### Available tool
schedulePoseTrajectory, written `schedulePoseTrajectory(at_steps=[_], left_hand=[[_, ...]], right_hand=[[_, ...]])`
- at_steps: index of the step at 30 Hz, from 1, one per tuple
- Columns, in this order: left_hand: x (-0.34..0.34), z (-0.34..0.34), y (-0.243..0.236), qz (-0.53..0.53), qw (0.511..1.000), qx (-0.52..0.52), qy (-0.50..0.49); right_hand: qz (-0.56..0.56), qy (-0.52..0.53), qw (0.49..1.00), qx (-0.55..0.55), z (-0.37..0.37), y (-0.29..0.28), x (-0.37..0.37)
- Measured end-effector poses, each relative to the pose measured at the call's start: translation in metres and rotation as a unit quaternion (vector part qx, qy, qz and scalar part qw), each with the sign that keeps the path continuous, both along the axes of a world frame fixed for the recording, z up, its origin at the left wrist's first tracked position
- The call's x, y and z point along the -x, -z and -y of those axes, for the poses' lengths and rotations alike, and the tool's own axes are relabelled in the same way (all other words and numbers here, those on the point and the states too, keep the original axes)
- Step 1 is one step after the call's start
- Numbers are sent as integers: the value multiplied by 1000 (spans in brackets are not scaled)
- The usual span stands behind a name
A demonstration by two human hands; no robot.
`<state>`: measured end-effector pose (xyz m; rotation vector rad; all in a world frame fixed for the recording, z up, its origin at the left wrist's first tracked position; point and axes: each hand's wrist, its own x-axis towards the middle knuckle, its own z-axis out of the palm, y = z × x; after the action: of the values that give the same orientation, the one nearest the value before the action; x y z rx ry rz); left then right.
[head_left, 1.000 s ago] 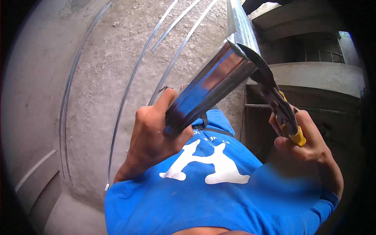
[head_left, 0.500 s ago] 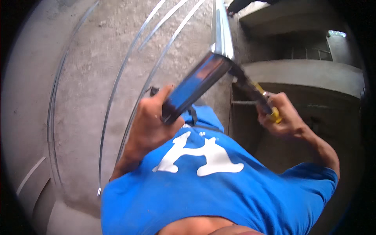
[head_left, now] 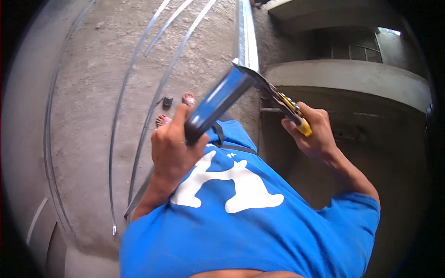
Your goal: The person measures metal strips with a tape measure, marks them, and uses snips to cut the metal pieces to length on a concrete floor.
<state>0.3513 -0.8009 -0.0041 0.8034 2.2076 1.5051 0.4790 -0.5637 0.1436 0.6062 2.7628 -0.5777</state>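
Note:
My left hand [head_left: 174,143] is closed around the near end of a shiny metal channel [head_left: 222,99], whose smooth face reflects blue. At a sharp bend the channel turns and runs on away from me as a long bright length [head_left: 246,37]. My right hand [head_left: 317,132] grips the yellow-and-dark handles of tin snips [head_left: 282,103]. Their dark blades reach the channel at the bend; whether metal sits between the blades I cannot tell.
Several thin metal strips [head_left: 121,99] lie lengthwise on the dusty concrete floor [head_left: 88,116] at left. A small black object [head_left: 167,102] is beside my bare feet [head_left: 188,98]. To the right, a concrete ledge [head_left: 352,78] borders a darker, lower space.
The snips' blades have come up against the top of the bend. Both hands and the channel appear further left, and my feet and the black object now show more fully.

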Motion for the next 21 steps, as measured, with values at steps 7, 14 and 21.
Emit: schedulePoseTrajectory(at_steps=[7, 14, 21], left_hand=[[-4, -14, 8, -25, 1000, -13, 2], [-7, -26, 22, 30, 999, 18, -3], [-16, -35, 43, 24, 999, 20, 15]], right_hand=[[16, 25, 993, 112, -19, 24, -14], [73, 71, 990, 99, -24, 30, -5], [22, 141, 988, 54, -15, 55, -27]])
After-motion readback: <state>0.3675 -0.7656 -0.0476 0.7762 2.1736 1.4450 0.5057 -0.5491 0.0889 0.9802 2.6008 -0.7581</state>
